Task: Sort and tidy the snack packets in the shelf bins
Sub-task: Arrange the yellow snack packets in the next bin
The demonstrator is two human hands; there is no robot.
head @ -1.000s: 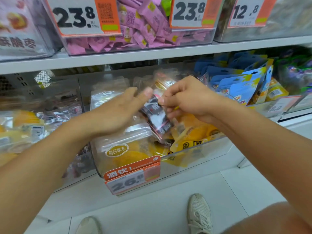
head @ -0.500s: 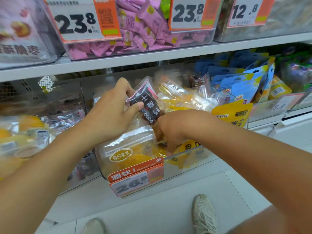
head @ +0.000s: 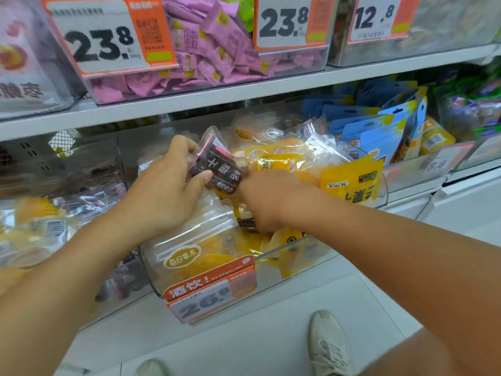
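While the left hand [head: 165, 191] pinches a dark packet [head: 218, 169] above the middle clear bin [head: 298, 263], the right hand [head: 264, 200] digs, fingers curled, among the yellow packets [head: 349, 180]; what it grips cannot be told. The dark packet likely belongs in the bin at left, so lifting it clear first seems wise. Blue pouches [head: 379, 131] crowd the right, pink sweets [head: 217, 50] the far shelf above.
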